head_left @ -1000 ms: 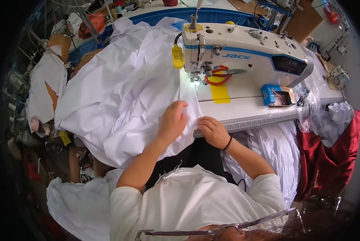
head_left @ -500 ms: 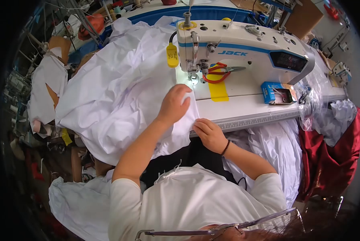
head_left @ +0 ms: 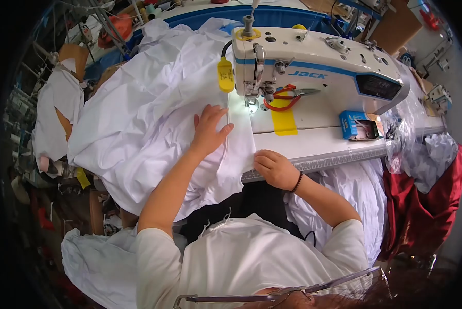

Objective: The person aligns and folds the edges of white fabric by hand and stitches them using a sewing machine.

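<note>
A large white fabric (head_left: 148, 118) lies in loose folds across the left of the sewing table, its right edge running up to the lit needle area of a white and blue sewing machine (head_left: 318, 67). My left hand (head_left: 208, 133) rests on the fabric with its fingers spread, just left of a raised fold line. At the table's front edge my right hand (head_left: 276, 170) is closed, its fingertips pinching the fabric's edge; the thumb is mostly hidden. Red-handled scissors (head_left: 287, 100) lie under the machine's arm.
Yellow tape (head_left: 284, 122) marks the machine bed. A small blue box (head_left: 361, 125) stands toward the right, with clear plastic (head_left: 398, 134) beside it. More white cloth (head_left: 344, 201) and dark red fabric (head_left: 421, 206) hang below the table. A yellow tag (head_left: 225, 74) hangs by the needle head.
My left hand has moved left and down, away from the needle, and its fingers have spread. The right hand stays at the edge, slightly farther right. The camera view has shifted a little.
</note>
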`<state>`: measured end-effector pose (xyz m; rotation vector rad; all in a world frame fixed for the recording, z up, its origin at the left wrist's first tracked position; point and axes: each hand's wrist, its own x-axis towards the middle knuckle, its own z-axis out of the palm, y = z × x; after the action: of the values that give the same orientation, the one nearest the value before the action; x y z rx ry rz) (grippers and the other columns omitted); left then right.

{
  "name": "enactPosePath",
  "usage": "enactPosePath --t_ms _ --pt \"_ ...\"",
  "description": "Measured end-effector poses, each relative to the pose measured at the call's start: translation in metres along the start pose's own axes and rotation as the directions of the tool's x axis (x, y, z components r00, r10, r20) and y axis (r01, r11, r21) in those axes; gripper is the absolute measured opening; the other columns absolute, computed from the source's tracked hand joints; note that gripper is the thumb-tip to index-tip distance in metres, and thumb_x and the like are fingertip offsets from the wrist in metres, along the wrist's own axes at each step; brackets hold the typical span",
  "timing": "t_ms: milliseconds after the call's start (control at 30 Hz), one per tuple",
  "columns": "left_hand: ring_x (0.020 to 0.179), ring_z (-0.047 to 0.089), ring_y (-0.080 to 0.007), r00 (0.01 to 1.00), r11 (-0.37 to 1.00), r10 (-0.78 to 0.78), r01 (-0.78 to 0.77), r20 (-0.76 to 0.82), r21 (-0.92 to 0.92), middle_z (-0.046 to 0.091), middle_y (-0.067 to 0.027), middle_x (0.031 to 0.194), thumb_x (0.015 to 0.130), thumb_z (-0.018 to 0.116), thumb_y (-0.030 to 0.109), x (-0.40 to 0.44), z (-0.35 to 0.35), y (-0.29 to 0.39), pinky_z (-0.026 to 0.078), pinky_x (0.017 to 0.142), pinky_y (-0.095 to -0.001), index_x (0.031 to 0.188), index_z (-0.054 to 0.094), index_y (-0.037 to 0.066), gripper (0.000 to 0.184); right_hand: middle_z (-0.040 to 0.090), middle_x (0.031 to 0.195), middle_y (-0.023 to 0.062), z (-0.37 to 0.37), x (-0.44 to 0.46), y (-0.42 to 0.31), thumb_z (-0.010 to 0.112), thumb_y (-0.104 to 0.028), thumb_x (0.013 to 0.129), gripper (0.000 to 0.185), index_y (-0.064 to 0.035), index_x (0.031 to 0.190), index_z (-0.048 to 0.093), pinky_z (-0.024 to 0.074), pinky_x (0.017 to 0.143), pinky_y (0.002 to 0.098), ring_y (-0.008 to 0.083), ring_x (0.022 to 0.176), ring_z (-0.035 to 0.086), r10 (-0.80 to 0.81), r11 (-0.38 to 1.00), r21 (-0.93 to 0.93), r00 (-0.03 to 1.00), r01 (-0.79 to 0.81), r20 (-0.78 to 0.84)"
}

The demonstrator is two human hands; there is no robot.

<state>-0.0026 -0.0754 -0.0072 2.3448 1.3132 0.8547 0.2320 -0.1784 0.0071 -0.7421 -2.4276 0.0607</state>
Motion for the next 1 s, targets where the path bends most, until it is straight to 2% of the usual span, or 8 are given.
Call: enactPosePath --t_ms 133,233,267,333,400,567,667,1000 --pt "0.134 0.031 -0.0368 0.958 0.951 -0.277 0.284 -0.069 0.123 0.043 -0.0136 0.134 0.077 0.073 0.035 0.003 -0.001 0.016 0.019 0.102 -0.0662 0.126 0.050 0.013 0.058 0.058 0.100 0.0119 -0.002 0.001 -0.004 0.061 -0.007 0.068 0.027 0.0019 0.093 0.060 0.0492 0.093 0.0399 0.0286 0.104 0.058 -0.033 0.999 -0.033 0.999 0.032 -0.034" --pt "0.134 0.030 -0.0387 0.971 1.000 0.001 0.006 -0.239 0.026 0.043 -0.0130 0.129 0.071 0.078 0.031 0.014 0.002 0.029 0.019 0.102 -0.0654 0.115 0.050 0.013 0.056 0.059 0.101 0.0118 -0.003 0.001 -0.006 0.062 -0.004 0.068 0.027 0.0021 0.093 0.061 0.0501 0.092 0.0399 0.0287 0.103 0.059 -0.013 0.999 -0.048 1.000 0.011 -0.023" --pt "0.134 0.030 -0.0387 0.972 1.000 -0.009 0.014 -0.235 0.021 0.043 -0.0130 0.129 0.071 0.078 0.031 0.012 0.005 0.028 0.019 0.102 -0.0654 0.115 0.050 0.013 0.056 0.059 0.101 0.0118 -0.003 0.001 -0.007 0.062 -0.004 0.067 0.027 0.0021 0.093 0.061 0.0499 0.093 0.0400 0.0286 0.103 0.059 -0.003 0.999 -0.053 1.000 0.002 -0.015" --pt "0.134 0.028 -0.0399 0.988 0.988 0.152 -0.153 -0.032 -0.034 0.044 -0.0147 0.130 0.068 0.080 0.021 0.009 0.012 0.022 0.026 0.103 -0.0567 0.106 0.049 0.009 0.051 0.059 0.101 0.0117 -0.002 -0.001 -0.005 0.062 -0.004 0.067 0.027 0.0021 0.093 0.061 0.0496 0.093 0.0400 0.0286 0.103 0.059 0.001 1.000 -0.027 1.000 -0.001 -0.003" --pt "0.134 0.028 -0.0402 0.989 0.983 0.098 -0.114 -0.114 -0.141 0.044 -0.0144 0.130 0.064 0.082 0.022 0.009 0.014 0.016 0.027 0.104 -0.0537 0.106 0.047 0.008 0.056 0.059 0.101 0.0117 -0.002 -0.001 -0.002 0.062 -0.004 0.066 0.027 0.0022 0.093 0.061 0.0493 0.094 0.0400 0.0287 0.103 0.059 0.006 1.000 -0.004 1.000 -0.006 -0.002" --pt "0.135 0.028 -0.0359 0.991 0.977 0.106 -0.119 0.083 0.176 0.045 -0.0089 0.132 0.064 0.081 0.040 0.007 -0.004 0.037 0.019 0.102 -0.0666 0.119 0.058 0.017 0.064 0.058 0.099 0.0122 -0.005 -0.001 0.001 0.059 -0.013 0.070 0.027 0.0016 0.093 0.060 0.0461 0.098 0.0408 0.0277 0.106 0.056 -0.020 1.000 -0.006 1.000 0.020 -0.002" --pt "0.136 0.028 -0.0315 0.970 0.966 0.057 -0.114 0.237 0.234 0.045 -0.0056 0.133 0.063 0.079 0.047 0.009 0.000 0.039 0.013 0.099 -0.0727 0.123 0.061 0.025 0.066 0.058 0.100 0.0126 -0.006 -0.002 0.001 0.059 -0.014 0.070 0.028 0.0013 0.093 0.060 0.0458 0.098 0.0420 0.0278 0.107 0.056 -0.022 1.000 -0.019 0.999 0.023 0.023" --pt "0.134 0.029 -0.0274 0.965 0.971 0.021 -0.082 0.261 0.226 0.044 -0.0047 0.135 0.065 0.076 0.052 0.016 -0.003 0.040 0.011 0.098 -0.0765 0.124 0.060 0.027 0.066 0.058 0.097 0.0118 -0.011 0.006 0.004 0.059 -0.015 0.069 0.024 -0.0008 0.089 0.059 0.0463 0.096 0.0417 0.0279 0.106 0.056 0.002 1.000 -0.011 0.999 -0.002 0.053"
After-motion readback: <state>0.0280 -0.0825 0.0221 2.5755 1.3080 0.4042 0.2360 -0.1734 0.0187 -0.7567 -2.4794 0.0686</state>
